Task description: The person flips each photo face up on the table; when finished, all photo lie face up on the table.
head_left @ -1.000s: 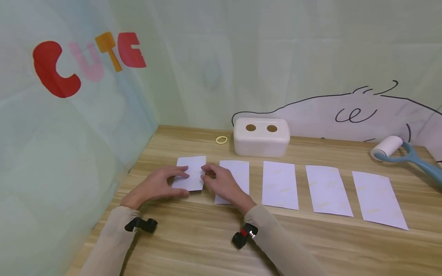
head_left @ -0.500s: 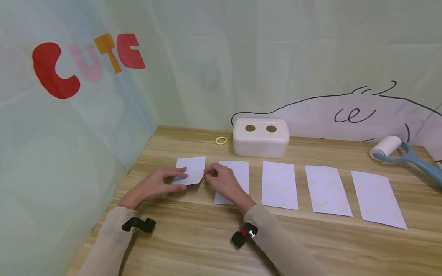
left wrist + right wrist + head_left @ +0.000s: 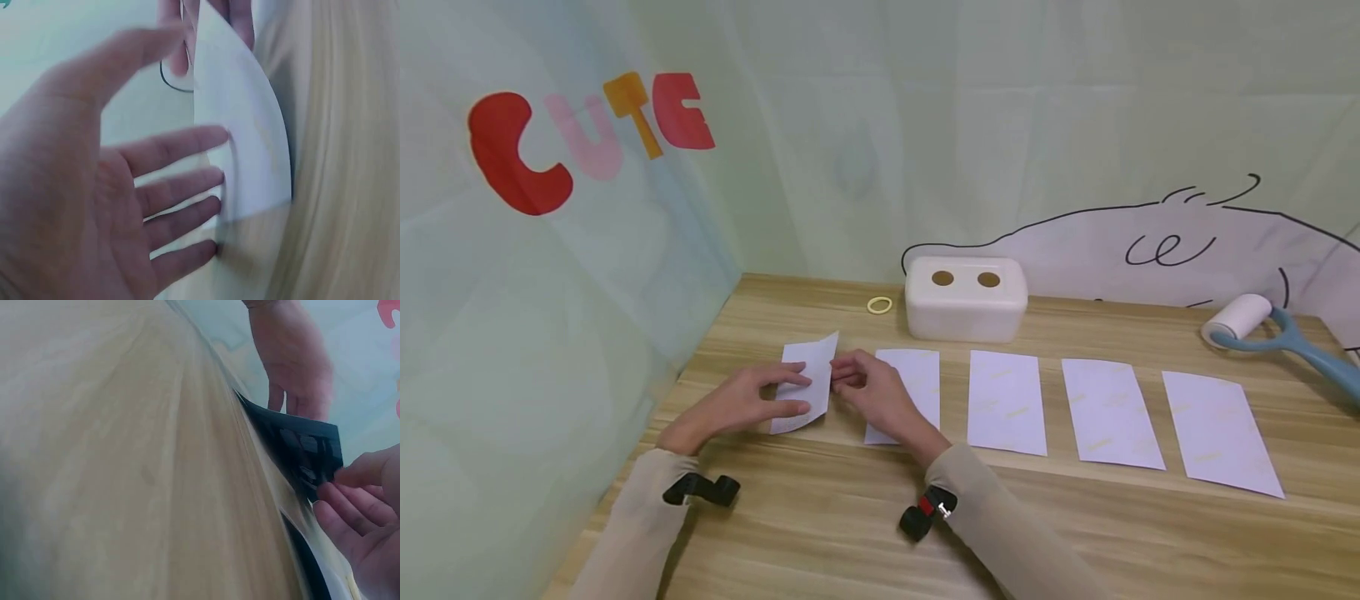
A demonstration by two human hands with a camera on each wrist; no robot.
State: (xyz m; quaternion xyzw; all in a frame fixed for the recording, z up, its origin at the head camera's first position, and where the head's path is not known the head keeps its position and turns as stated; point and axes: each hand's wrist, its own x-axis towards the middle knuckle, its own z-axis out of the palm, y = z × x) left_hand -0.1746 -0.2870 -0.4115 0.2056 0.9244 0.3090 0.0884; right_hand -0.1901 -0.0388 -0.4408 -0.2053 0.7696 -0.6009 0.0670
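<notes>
A photo print (image 3: 808,354) lies face down at the left end of a row, its white back up. My right hand (image 3: 876,392) pinches its right edge between thumb and fingers, and that side is lifted and bent upward. The right wrist view shows the dark glossy underside of the print (image 3: 300,447). My left hand (image 3: 745,404) rests its fingertips on the left part of the print, fingers fairly straight, as the left wrist view also shows. Beneath my right hand lies a second photo print (image 3: 917,375), partly covered by the hand.
Further right lie more white-backed prints (image 3: 1006,408), (image 3: 1112,412) in the same row. A white box (image 3: 966,312) with two round holes stands behind them, beside a yellow ring (image 3: 879,305). A lint roller (image 3: 1243,321) with a blue handle lies at the right.
The print's right side has risen and bent up; before, it lay flatter, with its near right corner lifting first. My right hand has moved slightly left with the edge. The left hand has barely shifted.
</notes>
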